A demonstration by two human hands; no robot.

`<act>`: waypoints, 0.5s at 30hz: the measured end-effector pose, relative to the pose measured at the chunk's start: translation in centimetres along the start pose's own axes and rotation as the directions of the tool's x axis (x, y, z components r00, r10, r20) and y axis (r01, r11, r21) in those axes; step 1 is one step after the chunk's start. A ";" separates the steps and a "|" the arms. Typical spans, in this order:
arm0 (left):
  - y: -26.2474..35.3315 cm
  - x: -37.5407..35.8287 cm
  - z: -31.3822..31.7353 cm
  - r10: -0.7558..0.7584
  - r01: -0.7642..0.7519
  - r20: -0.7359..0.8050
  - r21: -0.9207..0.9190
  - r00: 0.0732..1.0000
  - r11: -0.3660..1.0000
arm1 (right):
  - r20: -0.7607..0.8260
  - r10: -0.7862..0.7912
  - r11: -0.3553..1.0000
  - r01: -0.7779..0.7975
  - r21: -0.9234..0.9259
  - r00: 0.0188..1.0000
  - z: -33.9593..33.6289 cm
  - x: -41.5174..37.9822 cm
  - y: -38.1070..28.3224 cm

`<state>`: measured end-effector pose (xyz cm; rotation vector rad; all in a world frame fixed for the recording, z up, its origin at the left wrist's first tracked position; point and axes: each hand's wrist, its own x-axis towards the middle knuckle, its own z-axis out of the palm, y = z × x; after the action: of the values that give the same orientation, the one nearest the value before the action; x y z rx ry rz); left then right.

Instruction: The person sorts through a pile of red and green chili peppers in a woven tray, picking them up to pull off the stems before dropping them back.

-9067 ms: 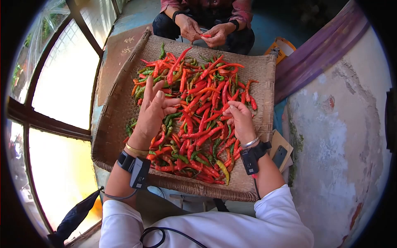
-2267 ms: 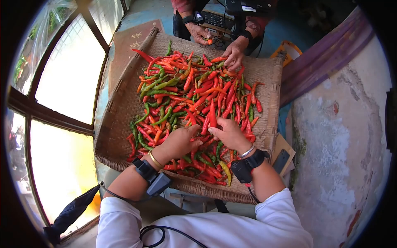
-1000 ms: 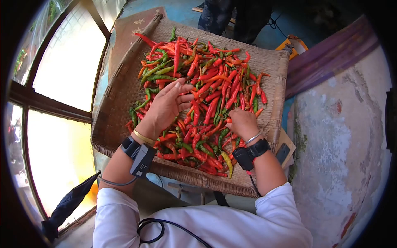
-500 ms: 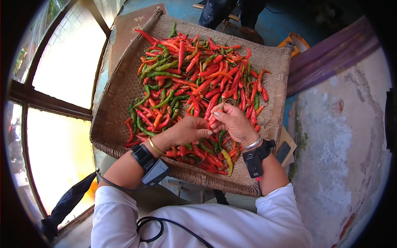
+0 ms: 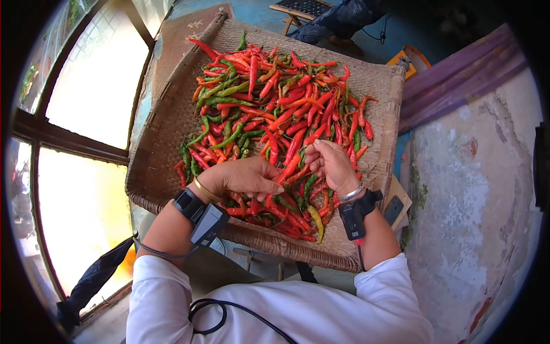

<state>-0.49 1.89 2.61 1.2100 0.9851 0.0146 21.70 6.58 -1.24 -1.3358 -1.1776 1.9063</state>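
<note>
A woven tray (image 5: 366, 166) holds a heap of red, orange and green chili peppers (image 5: 286, 109). Over the lower part of the heap, my left hand (image 5: 249, 176) is palm down, its thumb apart from partly hidden curled fingers; I cannot tell whether it holds anything. To its right, my right hand (image 5: 332, 163) is closed, with thumb and forefinger pinched together beside the peppers. Whatever is in that pinch is too small to make out. A yellow-green pepper (image 5: 316, 222) lies below the hands.
Windows (image 5: 86, 74) stand at the left and a worn wall (image 5: 458, 200) at the right. Beyond the tray are another person's legs (image 5: 338, 22) and a stool (image 5: 301, 8). A phone (image 5: 393, 210) lies beside the tray's right edge; a purple cloth (image 5: 458, 80) is behind.
My hands have moved apart, the left one to the left and the right one slightly right. The red pepper between them is no longer in the fingertips. The other person's legs have shifted.
</note>
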 end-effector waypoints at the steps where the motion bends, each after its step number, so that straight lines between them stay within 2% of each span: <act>1: 0.2 -0.3 -0.6 0.019 -0.020 -0.029 -0.017 0.999 1.000 | -0.001 -0.001 1.000 0.001 0.002 1.000 -0.1 0.1 -0.1; 2: 0.5 -0.8 -1.0 0.082 -0.084 -0.078 -0.032 0.994 0.996 | 0.007 0.019 1.000 -0.019 0.002 1.000 -0.2 0.1 -0.1; 4: 1.5 -2.0 -1.8 0.084 -0.085 -0.108 -0.007 0.991 0.996 | 0.015 0.038 0.999 -0.038 0.004 0.999 -0.2 0.5 0.2; 6: 1.2 -2.2 -2.6 0.097 -0.094 -0.134 0.027 0.986 0.995 | -0.148 -0.273 0.929 0.221 -0.297 0.950 0.4 1.2 1.1; 7: 1.0 -2.3 -2.8 0.096 -0.093 -0.134 0.025 0.986 0.995 | -0.147 -0.272 0.929 0.220 -0.297 0.951 0.6 1.1 1.1; 8: 0.9 -2.5 -3.0 0.091 -0.082 -0.100 0.088 0.991 0.993 | -0.133 -0.471 0.758 0.323 -0.567 0.872 0.9 0.9 0.9; 9: 1.0 -2.8 -3.0 0.083 -0.072 -0.066 0.152 0.994 0.986 | -0.055 -0.641 0.504 0.366 -0.782 0.765 1.2 0.7 0.7; 10: 1.0 -2.8 -3.0 0.081 -0.070 -0.067 0.151 0.994 0.986 | 0.029 -0.682 0.385 0.391 -0.836 0.731 1.3 0.6 0.8; 11: 1.0 -2.8 -2.9 0.079 -0.073 -0.024 0.203 0.997 0.976 | 0.029 -0.681 0.386 0.392 -0.835 0.732 1.5 0.5 0.7; 13: 1.0 -2.9 -2.8 0.076 -0.078 0.019 0.254 0.997 0.964 | 0.359 -0.679 -0.029 0.465 -0.885 0.640 1.8 0.3 0.7; 14: 1.1 -3.1 -2.7 0.095 -0.101 0.034 0.256 0.995 0.961 | 0.388 -0.579 -0.025 0.460 -0.888 0.718 1.5 0.3 1.4; 15: 1.3 -3.3 -2.7 0.114 -0.123 0.050 0.259 0.992 0.958 | 0.386 -0.579 -0.024 0.459 -0.888 0.718 1.1 0.6 1.7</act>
<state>-3.62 2.87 5.66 1.5068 0.9025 -0.0431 20.53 5.81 -2.81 -1.0755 -2.5782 0.2931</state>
